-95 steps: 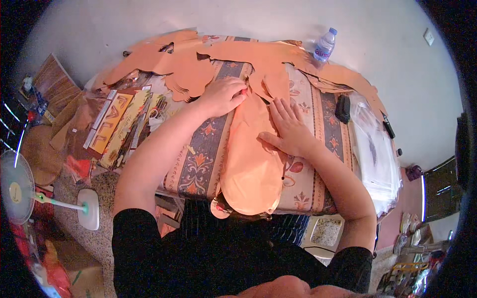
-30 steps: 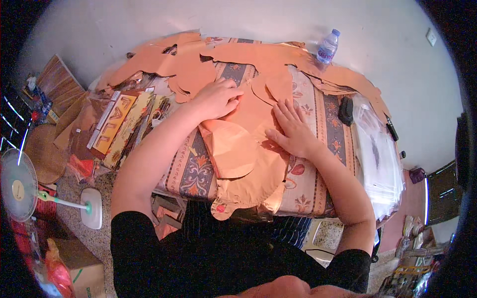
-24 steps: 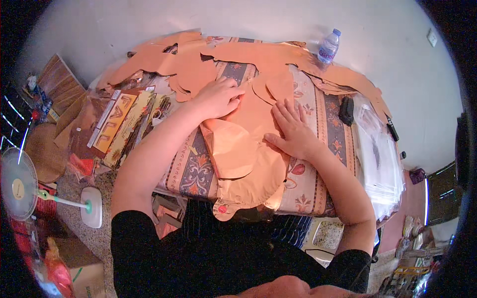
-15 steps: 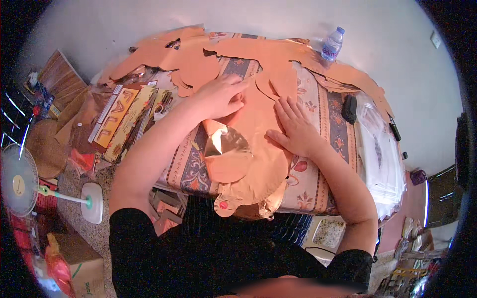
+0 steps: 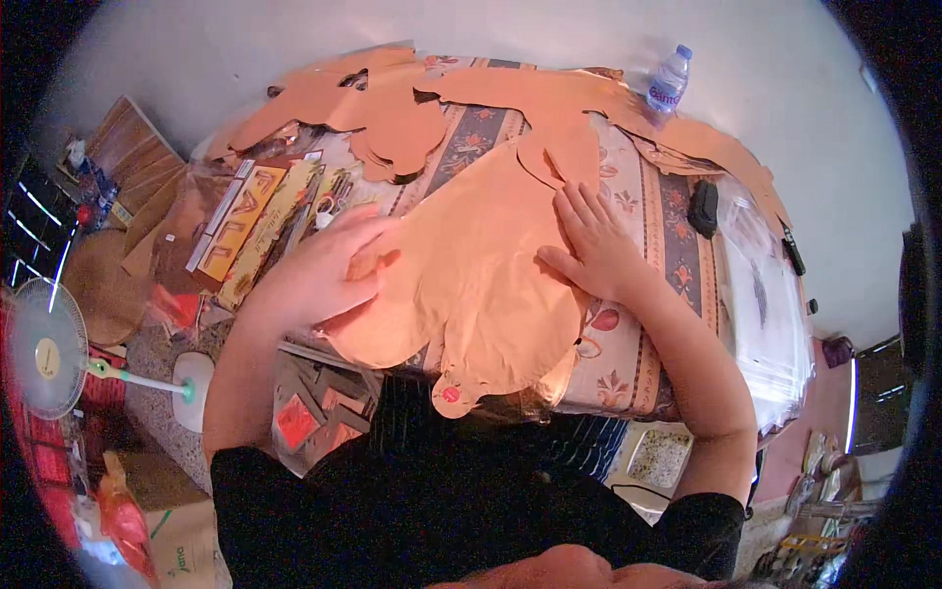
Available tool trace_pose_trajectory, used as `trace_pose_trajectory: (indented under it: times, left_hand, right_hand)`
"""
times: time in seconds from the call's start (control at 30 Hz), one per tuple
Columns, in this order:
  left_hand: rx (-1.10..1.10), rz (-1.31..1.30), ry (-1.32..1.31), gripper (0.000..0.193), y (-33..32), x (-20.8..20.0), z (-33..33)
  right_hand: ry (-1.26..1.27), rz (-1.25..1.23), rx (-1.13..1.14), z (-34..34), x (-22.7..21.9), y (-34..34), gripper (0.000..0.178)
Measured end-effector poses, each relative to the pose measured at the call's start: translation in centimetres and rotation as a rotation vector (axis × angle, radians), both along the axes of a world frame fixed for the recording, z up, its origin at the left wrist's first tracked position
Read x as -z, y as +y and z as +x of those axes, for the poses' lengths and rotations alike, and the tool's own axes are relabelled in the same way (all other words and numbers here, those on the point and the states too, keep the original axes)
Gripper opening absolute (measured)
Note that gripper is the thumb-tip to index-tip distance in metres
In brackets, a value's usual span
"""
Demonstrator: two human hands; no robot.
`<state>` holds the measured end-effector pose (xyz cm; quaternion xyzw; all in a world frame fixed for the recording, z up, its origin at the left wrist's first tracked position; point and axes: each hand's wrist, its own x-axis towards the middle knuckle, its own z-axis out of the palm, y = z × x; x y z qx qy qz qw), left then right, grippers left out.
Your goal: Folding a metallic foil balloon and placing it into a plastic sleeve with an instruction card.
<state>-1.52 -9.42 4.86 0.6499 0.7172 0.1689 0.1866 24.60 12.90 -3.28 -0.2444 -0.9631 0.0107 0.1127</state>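
Observation:
A copper-orange foil piece (image 5: 481, 245) with rounded lobes lies spread over the near middle of the table, lightly wrinkled. It looks like a flat, deflated foil balloon. A small round tab (image 5: 449, 393) with a red dot hangs at its near edge. My left hand (image 5: 348, 270) is on its left lobe, a little blurred, with thumb and fingers apart. On the right edge of the foil, my right hand (image 5: 601, 245) rests flat with fingers stretched out. More orange foil shapes (image 5: 491, 86) lie along the far side of the table.
A patterned cloth (image 5: 628, 334) covers the table. Packaged printed banners (image 5: 250, 221) lie at the left, beside a white fan (image 5: 49, 353). A water bottle (image 5: 669, 83) stands at the back right. Clear plastic sleeves (image 5: 765, 314) and a black object (image 5: 703, 208) lie at the right.
My left hand has moved left and nearer, and the folded-over left lobe now lies opened out flat. My right hand stays pressed on the right edge.

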Motion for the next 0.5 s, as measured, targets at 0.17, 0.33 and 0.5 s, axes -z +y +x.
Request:
trace_pose_trajectory:
  times: [0.17,0.33,0.5]
  left_hand:
    - [-0.17,0.064,-0.464,0.066,-2.6,2.4,0.4]
    - [-0.297,0.138,-0.447,0.069,-3.7,1.0,0.7]
    - [-0.235,0.292,-0.618,0.065,-3.5,-0.8,3.3]
  right_hand:
    - [-0.033,-0.012,0.013,0.0,-0.6,-0.4,0.08]
    - [-0.048,-0.011,0.007,-0.1,-0.6,-0.3,0.081]
    - [-0.042,-0.01,0.014,-0.1,-0.6,-0.3,0.081]
